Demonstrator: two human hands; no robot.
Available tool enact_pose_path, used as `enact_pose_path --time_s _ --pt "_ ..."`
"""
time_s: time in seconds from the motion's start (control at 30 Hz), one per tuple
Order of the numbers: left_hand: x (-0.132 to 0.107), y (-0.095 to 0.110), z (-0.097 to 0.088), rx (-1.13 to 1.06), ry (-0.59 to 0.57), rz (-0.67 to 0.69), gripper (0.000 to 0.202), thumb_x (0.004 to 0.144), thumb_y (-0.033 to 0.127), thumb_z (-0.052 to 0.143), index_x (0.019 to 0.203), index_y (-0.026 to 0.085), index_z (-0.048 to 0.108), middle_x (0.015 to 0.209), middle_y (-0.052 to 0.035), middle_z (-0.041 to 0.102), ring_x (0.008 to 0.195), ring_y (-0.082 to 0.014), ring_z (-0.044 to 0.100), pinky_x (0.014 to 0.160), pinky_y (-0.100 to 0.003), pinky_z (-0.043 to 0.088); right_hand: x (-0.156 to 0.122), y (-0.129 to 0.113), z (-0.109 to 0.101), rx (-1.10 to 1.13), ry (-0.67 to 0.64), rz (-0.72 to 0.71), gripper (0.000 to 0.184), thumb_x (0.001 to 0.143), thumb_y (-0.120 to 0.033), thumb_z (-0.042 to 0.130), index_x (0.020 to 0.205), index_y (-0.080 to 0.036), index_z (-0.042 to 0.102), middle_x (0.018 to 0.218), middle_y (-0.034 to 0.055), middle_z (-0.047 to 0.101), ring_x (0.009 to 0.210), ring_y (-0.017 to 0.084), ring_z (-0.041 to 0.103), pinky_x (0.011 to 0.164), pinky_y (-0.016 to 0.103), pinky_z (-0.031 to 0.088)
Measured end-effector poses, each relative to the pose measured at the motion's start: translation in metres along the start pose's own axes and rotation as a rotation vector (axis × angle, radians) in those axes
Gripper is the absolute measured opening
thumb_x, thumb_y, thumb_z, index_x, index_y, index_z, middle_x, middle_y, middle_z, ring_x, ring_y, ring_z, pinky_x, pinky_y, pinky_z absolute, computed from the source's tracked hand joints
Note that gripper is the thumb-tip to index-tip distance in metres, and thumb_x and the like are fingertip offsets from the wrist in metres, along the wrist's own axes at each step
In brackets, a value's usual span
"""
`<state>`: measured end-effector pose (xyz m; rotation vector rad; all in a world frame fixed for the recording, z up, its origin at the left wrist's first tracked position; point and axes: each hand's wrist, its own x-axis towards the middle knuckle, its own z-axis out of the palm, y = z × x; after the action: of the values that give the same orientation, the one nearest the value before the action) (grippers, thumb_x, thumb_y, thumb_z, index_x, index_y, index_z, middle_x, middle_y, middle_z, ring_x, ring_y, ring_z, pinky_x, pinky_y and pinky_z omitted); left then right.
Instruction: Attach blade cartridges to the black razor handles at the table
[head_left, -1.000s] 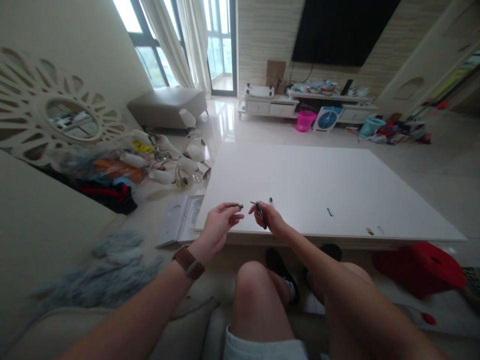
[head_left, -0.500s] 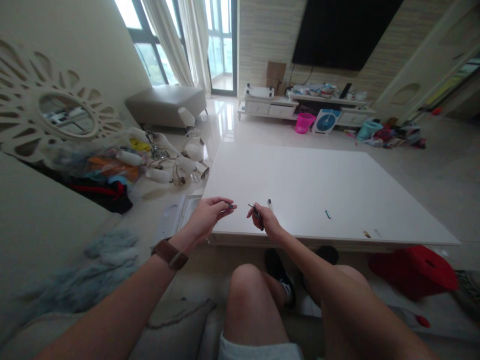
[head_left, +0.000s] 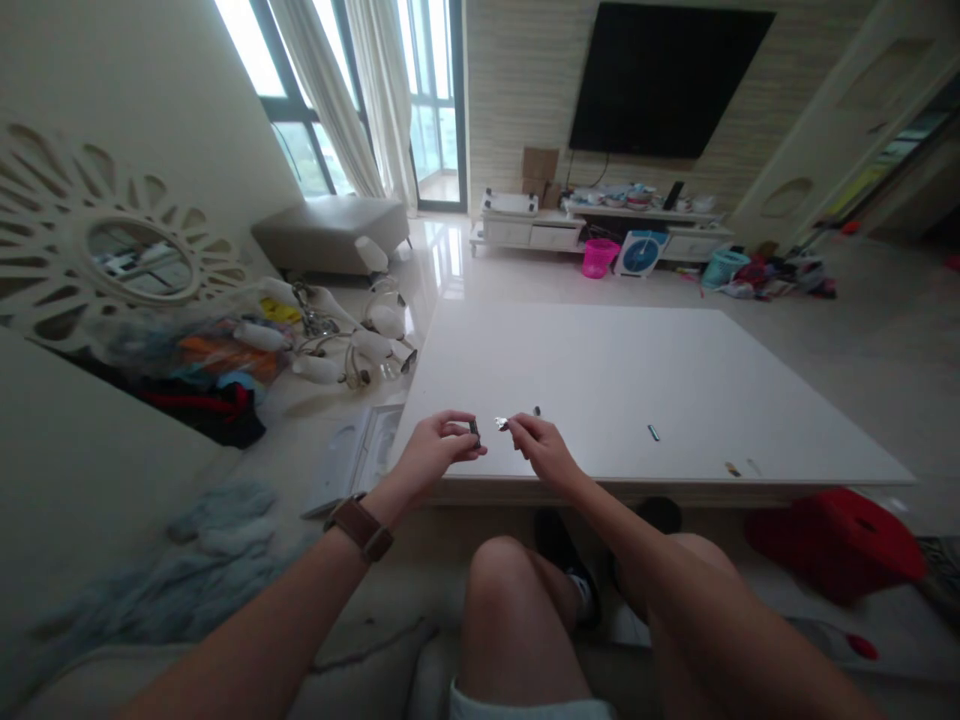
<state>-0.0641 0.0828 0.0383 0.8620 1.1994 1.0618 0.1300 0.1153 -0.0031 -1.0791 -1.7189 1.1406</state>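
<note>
Glossy and white, the low table [head_left: 675, 370] stretches away beyond both hands, which hang over its near edge. The left hand [head_left: 439, 455] pinches a small dark piece [head_left: 474, 428] between thumb and fingertips. The right hand [head_left: 544, 450] pinches a small silvery piece [head_left: 501, 423], its tip aimed at the dark one across a narrow gap. Both holds are bare fingertip pinches on tiny parts, so I'd say either piece could slip loose, skid off the slick edge beneath the grip and vanish on the floor.
</note>
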Motion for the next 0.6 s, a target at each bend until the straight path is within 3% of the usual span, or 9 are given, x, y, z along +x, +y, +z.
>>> enact_pose_path --time_s 0.17,0.27,0.43,0.6 --pt "-0.001 -0.005 0.001 0.035 -0.026 0.006 0.029 0.07 0.017 0.075 0.095 0.009 0.062 0.078 -0.0081 0.072 0.073 -0.0192 0.073 0.077 -0.031 0.056 -0.012 -0.047 -0.022 -0.207 0.099 -0.102 0.03 0.098 -0.042 0.047 0.097 -0.019 0.066 0.065 -0.0028 0.053 0.058 0.011 0.049 0.058 0.024 0.036" --pt "0.0 -0.009 0.0 0.078 -0.04 0.034 0.03 0.069 0.02 0.077 0.094 0.009 0.064 0.08 -0.0094 0.073 0.076 -0.0194 0.072 0.077 -0.031 0.056 -0.017 -0.057 -0.024 -0.296 0.053 -0.173 0.026 0.098 -0.038 0.047 0.096 -0.02 0.066 0.076 0.0005 0.061 0.069 0.014 0.055 0.065 0.025 0.039" --pt "0.0 -0.011 0.0 0.121 -0.048 0.043 0.03 0.068 0.025 0.078 0.091 0.009 0.068 0.083 -0.0113 0.074 0.081 -0.0207 0.072 0.079 -0.033 0.055 -0.023 -0.018 -0.01 -0.301 0.112 -0.244 0.021 0.098 -0.032 0.047 0.095 -0.019 0.064 0.086 0.0047 0.064 0.079 0.017 0.058 0.073 0.028 0.041" --pt "0.0 -0.008 0.0 0.202 -0.072 0.063 0.026 0.067 0.022 0.076 0.091 0.011 0.072 0.088 -0.0115 0.076 0.084 -0.0208 0.071 0.082 -0.033 0.054 -0.026 0.003 0.001 -0.415 -0.061 -0.283 0.018 0.097 -0.031 0.049 0.1 -0.021 0.064 0.084 0.0031 0.06 0.069 0.015 0.052 0.064 0.026 0.037"
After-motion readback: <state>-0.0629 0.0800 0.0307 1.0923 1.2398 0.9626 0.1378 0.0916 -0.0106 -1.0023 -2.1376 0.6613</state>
